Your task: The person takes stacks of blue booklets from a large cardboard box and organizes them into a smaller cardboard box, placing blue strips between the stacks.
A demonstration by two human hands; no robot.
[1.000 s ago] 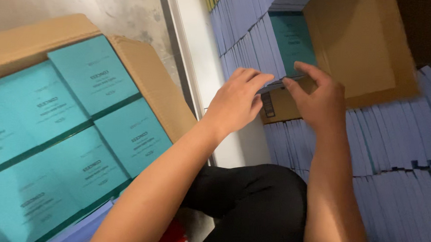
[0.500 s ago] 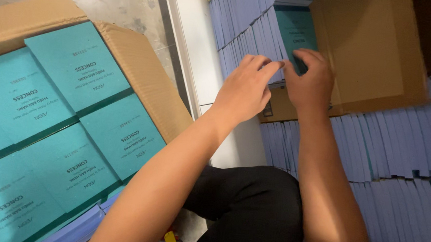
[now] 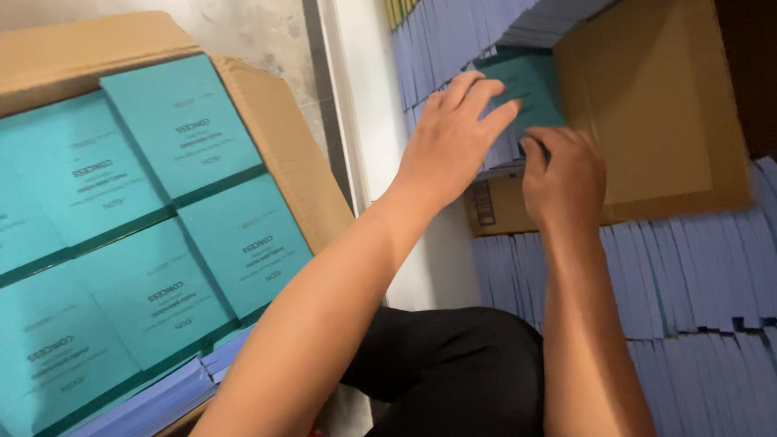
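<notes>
My left hand (image 3: 453, 138) reaches forward with its fingers spread flat against a teal booklet (image 3: 528, 88) lying in an open cardboard box (image 3: 660, 109). My right hand (image 3: 566, 175) is curled beside it, fingers closed at the booklet's near edge by the box's rim; what it grips is hidden. Rows of lavender booklets (image 3: 722, 280) stand packed on edge all around that box.
At left a large open cardboard box (image 3: 277, 142) holds several teal booklets (image 3: 172, 127) laid flat in stacks. A white post (image 3: 360, 93) runs between the two sides. My knee in black trousers (image 3: 451, 373) is below my arms.
Both hands have moved forward from the box's near flap into the box, onto the teal booklet. The view has shifted, bringing the left box closer.
</notes>
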